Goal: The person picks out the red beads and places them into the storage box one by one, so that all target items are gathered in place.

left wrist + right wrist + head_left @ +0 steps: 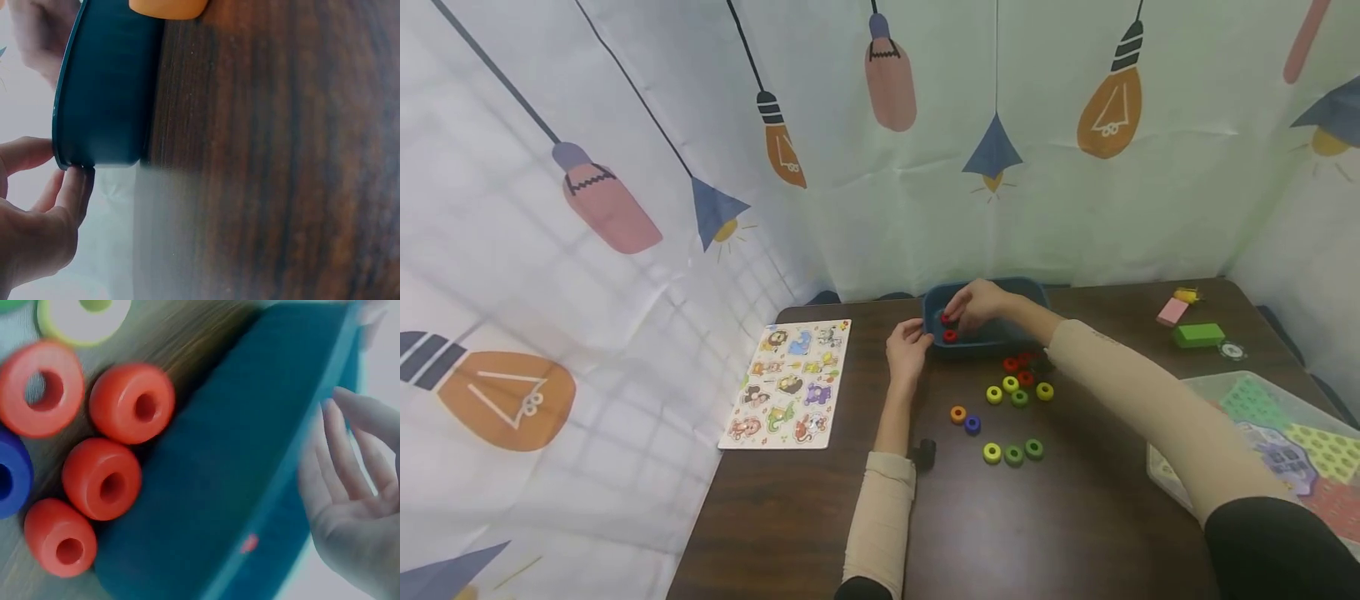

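Observation:
A dark blue plastic tray stands at the table's back edge. Two red rings lie in its left part. My left hand is at the tray's left front corner; the left wrist view shows its thumb and fingers pinching the tray wall. Over the tray's inside is my right hand, fingertips close to the farther red ring. In the right wrist view its fingers are loosely extended, with nothing visible between them. Several red rings lie outside, along the tray's front.
Yellow rings, green rings, an orange ring and a blue ring are scattered before the tray. An animal puzzle board lies left. To the right are a green block and a clear plastic box.

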`<state>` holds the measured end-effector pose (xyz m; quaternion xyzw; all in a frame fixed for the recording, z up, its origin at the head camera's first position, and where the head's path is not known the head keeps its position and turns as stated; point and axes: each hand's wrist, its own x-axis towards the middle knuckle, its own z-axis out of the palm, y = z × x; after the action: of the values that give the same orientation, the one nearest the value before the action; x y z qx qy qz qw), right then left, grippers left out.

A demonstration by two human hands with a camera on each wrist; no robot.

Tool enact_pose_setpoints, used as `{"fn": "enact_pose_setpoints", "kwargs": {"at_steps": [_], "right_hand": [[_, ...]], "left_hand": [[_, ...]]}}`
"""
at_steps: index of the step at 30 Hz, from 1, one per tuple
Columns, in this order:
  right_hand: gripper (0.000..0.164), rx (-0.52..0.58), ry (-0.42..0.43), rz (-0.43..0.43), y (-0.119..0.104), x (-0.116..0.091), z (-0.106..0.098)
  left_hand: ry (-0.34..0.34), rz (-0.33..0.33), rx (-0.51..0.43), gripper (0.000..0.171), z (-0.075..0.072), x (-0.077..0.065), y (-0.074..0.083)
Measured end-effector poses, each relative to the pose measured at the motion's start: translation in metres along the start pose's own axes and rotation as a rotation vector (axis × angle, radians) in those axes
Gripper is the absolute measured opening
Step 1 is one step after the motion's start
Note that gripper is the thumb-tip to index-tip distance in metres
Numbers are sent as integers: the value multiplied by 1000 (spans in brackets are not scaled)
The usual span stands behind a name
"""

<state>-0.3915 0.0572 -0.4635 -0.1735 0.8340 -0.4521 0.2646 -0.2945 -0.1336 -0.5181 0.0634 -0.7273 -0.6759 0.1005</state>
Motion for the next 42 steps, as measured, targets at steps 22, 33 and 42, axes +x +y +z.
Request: {"fn": "enact_pose_setpoints", "kwargs": {"at_steps": [22,33,42], "right_hand": [[23,-509,66,-144,51,-124,16],[22,-161,72,60,68,-124,21],[28,-6,-12,84,50,-123,5]], "left_hand": [[-10,41,-56,46,-13,5,-1],[-30,28,-86,54,-8,7,-2],[-46,-11,-156,55,-4,4,4]]}}
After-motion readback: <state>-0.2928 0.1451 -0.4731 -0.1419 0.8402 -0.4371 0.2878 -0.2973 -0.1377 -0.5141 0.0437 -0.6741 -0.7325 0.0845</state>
